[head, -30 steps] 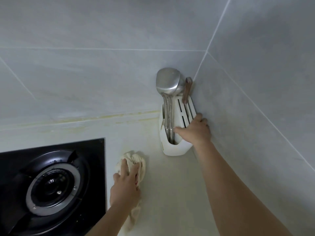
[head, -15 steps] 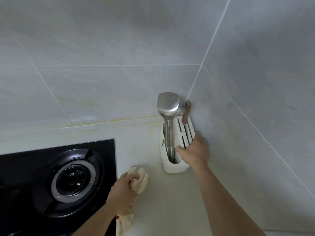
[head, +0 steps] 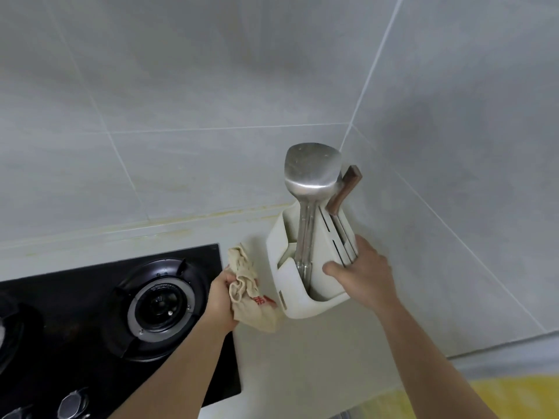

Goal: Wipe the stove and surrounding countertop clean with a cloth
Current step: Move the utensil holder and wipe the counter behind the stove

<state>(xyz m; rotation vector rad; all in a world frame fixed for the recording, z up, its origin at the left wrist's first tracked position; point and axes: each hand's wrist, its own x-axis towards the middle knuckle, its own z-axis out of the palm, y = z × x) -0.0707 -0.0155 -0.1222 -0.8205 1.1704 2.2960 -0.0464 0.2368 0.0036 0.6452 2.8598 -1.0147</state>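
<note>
My left hand grips a bunched beige cloth with red print, held at the right edge of the black glass stove. My right hand grips the white utensil holder by its right side, tilted and moved out from the corner toward me. A steel spatula and a brown-handled knife stand in the holder. Pale countertop lies between stove and right wall.
A round burner with its black grate sits near the stove's right edge, and knobs line its front. Tiled walls meet in a corner behind the holder. A yellowish stained seam runs along the back wall.
My right hand has pulled the utensil holder away from the corner toward me, tilting it. My left hand with the cloth has shifted beside the stove's edge, next to the holder.
</note>
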